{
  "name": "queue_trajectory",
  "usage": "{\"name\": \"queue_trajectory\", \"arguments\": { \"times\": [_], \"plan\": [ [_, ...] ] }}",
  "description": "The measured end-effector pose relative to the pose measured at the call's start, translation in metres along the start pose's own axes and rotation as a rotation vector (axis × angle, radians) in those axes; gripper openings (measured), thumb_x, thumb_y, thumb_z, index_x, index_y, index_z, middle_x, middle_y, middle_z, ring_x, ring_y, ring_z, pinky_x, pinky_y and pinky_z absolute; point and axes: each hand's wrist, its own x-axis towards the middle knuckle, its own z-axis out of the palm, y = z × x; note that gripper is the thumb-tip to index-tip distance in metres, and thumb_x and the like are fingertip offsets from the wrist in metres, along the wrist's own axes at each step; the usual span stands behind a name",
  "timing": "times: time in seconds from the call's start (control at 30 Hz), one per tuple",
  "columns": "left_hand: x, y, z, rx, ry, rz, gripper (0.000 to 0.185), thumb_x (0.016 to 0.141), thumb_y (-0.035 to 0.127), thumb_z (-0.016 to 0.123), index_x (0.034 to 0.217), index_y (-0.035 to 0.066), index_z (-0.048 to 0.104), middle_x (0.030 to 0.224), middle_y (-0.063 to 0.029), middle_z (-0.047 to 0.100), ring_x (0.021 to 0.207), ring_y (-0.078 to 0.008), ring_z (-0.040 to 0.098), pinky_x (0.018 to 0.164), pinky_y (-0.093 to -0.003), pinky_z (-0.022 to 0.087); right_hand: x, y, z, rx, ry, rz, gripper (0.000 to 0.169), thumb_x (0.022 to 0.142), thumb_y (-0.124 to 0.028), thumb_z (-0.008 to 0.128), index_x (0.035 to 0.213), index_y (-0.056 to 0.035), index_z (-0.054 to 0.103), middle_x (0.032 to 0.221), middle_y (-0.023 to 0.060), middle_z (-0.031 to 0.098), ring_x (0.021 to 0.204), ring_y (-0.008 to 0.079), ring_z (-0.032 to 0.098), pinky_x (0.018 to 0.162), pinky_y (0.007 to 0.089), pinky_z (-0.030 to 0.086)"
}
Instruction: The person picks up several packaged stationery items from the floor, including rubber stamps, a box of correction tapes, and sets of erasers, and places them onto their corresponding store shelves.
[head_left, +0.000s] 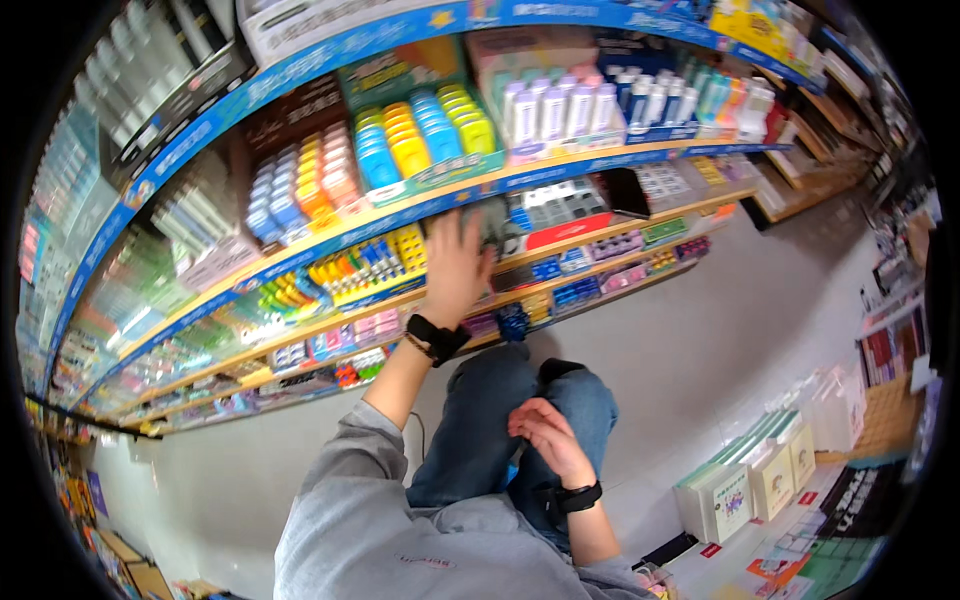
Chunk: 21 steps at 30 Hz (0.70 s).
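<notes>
My left hand (456, 262) reaches up to a lower shelf of a stationery display, palm down, fingers extended. Its fingertips overlap a blurred dark grey item (491, 223) under the blue shelf edge; whether they grip it cannot be told. Left of the fingers stands a yellow box (411, 247) with round dots, beside yellow and blue pen-like items (367, 264). On the right is a red-fronted tray (566, 231) of grey and black blocks. My right hand (551, 439) hovers over my jeans-clad knee, fingers loosely bent, with nothing seen in it. Both wrists wear black bands.
Above my left hand, a green display box (435, 169) holds blue and yellow plastic items, next to white-and-lilac tubes (559, 112). A flat glossy black object (624, 193) lies on the shelf. Books (731, 499) stand at lower right. Grey floor (690, 337) extends behind.
</notes>
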Motion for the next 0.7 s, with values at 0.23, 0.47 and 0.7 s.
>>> {"name": "queue_trajectory", "arguments": {
  "times": [0.23, 0.47, 0.7],
  "plan": [
    [0.012, -0.02, 0.015, -0.05, 0.058, 0.023, 0.038, 0.07, -0.001, 0.057, 0.108, 0.002, 0.054, 0.101, -0.0152, 0.054, 0.097, -0.0335, 0.047, 0.084, -0.0406, 0.04, -0.005, -0.008, -0.007, 0.034, -0.037, -0.015, 0.018, 0.09, -0.005, 0.044, 0.107, -0.0056, 0.048, 0.106, 0.0098, 0.054, 0.098, 0.0186, 0.052, 0.086, 0.0299, 0.041],
    [-0.011, 0.053, -0.044, -0.436, 0.017, 0.074, 0.032, 0.064, -0.007, 0.057, 0.094, 0.003, 0.056, 0.097, -0.0142, 0.057, 0.094, -0.0332, 0.053, 0.081, -0.0383, 0.043, -0.01, -0.01, -0.015, 0.122, -0.098, -0.1, 0.028, 0.094, -0.018, 0.043, 0.121, -0.0085, 0.042, 0.117, 0.0108, 0.05, 0.106, 0.0207, 0.051, 0.089, 0.0331, 0.041],
    [-0.114, 0.129, -0.058, -0.722, -0.583, 0.342, 0.04, 0.068, 0.008, 0.063, 0.107, 0.004, 0.053, 0.109, -0.0139, 0.052, 0.101, -0.0318, 0.051, 0.085, -0.038, 0.044, -0.008, -0.005, -0.001, 0.289, 0.187, -0.248, 0.045, 0.096, -0.036, 0.034, 0.131, -0.0084, 0.036, 0.132, 0.0145, 0.041, 0.119, 0.0286, 0.044, 0.098, 0.0413, 0.039]
  ]
}}
